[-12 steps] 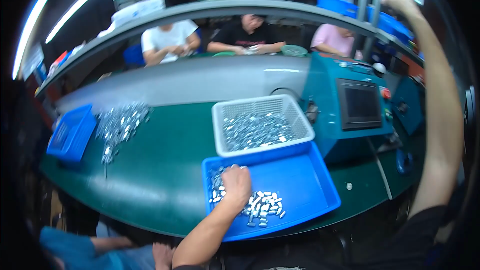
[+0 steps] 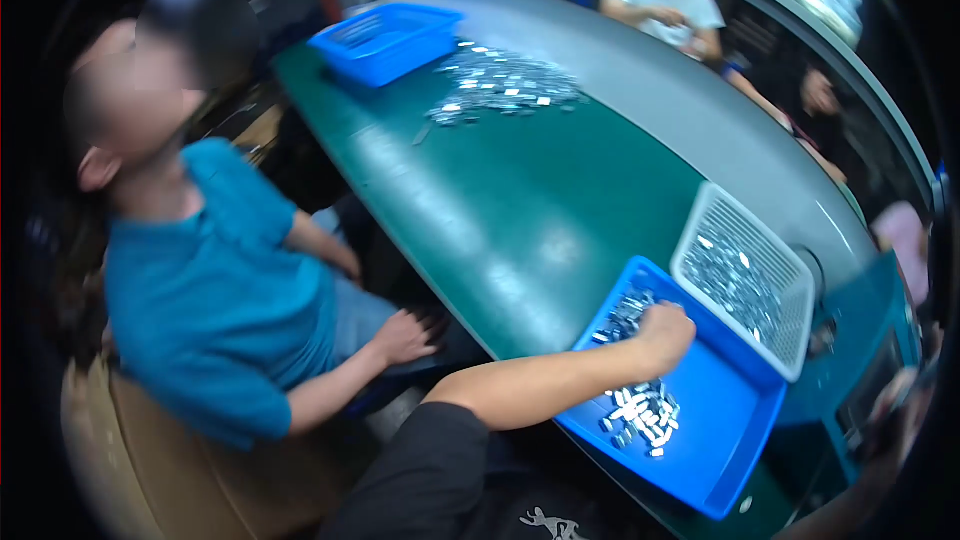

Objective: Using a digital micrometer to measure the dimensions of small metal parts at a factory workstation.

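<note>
My left hand (image 2: pixel 665 335) lies in a shallow blue tray (image 2: pixel 735 440) at the near edge of the green table (image 2: pixel 520 200). Its fingers are curled down over small shiny metal parts (image 2: pixel 640 410), which lie in two clusters in the tray. My left forearm reaches in from the lower middle. At the right rim my right arm (image 2: pixel 885 420) is only a dark blur, and its hand cannot be made out.
Just behind the tray stands a white mesh basket (image 2: pixel 745 280) of metal parts, with a blue machine (image 2: pixel 870 370) to its right. A person in a blue shirt (image 2: pixel 220 290) sits close on my left. Farther off are a loose heap of parts (image 2: pixel 500 85) and another blue tray (image 2: pixel 385 40). Other people (image 2: pixel 665 0) sit across the table.
The view has swung sharply left, bringing the seated person into sight. My left hand stays in the blue tray. My raised right arm has dropped to the right rim.
</note>
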Motion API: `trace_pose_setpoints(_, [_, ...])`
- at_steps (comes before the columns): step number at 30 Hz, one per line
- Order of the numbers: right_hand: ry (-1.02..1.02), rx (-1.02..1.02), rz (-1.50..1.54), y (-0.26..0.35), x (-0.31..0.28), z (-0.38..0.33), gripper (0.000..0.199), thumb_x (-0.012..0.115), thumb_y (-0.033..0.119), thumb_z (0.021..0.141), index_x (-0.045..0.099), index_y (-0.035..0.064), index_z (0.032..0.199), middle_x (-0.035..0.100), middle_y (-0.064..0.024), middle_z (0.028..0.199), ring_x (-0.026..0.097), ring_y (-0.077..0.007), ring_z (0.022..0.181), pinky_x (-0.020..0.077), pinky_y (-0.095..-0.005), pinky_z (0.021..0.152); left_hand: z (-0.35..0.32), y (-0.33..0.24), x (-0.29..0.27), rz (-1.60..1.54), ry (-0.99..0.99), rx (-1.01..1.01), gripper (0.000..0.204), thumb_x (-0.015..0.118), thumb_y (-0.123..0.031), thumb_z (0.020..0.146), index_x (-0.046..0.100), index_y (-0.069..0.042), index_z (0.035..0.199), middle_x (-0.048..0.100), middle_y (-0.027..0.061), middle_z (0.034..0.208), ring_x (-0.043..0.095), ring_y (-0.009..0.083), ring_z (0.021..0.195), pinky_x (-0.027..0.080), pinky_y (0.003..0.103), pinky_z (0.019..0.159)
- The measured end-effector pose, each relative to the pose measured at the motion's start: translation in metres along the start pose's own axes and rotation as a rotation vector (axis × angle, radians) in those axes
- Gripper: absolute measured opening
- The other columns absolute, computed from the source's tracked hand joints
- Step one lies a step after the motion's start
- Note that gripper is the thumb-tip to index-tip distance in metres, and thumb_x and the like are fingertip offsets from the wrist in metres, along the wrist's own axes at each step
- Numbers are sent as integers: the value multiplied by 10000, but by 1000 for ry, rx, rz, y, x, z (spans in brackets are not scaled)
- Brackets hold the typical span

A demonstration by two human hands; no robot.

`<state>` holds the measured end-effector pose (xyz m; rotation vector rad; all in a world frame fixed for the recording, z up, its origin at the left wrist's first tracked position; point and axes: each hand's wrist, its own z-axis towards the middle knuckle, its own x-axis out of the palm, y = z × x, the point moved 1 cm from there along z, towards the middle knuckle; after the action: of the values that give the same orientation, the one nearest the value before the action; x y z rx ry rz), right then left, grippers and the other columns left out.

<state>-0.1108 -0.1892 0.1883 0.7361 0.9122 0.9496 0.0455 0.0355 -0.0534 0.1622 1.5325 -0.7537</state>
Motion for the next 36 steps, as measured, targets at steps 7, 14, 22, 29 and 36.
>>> trace_pose_setpoints(7, [43,94,435,-72,74,-15,713,567,234,900,143,15,1430,506,-36,718,507,-67,502,313,-143,325,-4,11,8,-84,-20,87,154,626,-41,650,620,-19,802,600,167,890,573,326,864,493,421,686])
trace_pose_setpoints(14, [-21,295,545,-110,70,-8,671,584,232,874,227,1,1393,522,-79,724,532,-106,485,304,-162,300,-3,3,-16,-301,-117,9,139,661,-67,662,594,5,760,618,167,710,619,346,767,478,454,686])
trace_pose_setpoints(22, [-45,374,668,-127,78,4,575,563,223,882,298,-8,1338,523,-94,738,538,-126,505,317,-166,306,5,5,-9,-485,-197,192,212,672,-99,745,634,-19,938,606,132,761,598,318,754,482,417,709])
trace_pose_setpoints(29, [-47,407,699,-126,80,11,506,563,198,885,339,-6,1290,536,-98,710,540,-120,511,329,-170,311,6,-14,-20,-752,-31,123,195,642,-124,820,614,-13,978,629,108,895,624,224,793,494,334,708])
trace_pose_setpoints(36, [-172,379,770,-124,78,11,460,502,210,931,338,45,1327,539,-81,770,556,-115,571,338,-160,314,9,-65,-37,-1048,145,138,247,603,-162,879,607,3,1063,643,62,918,597,133,809,478,285,717])
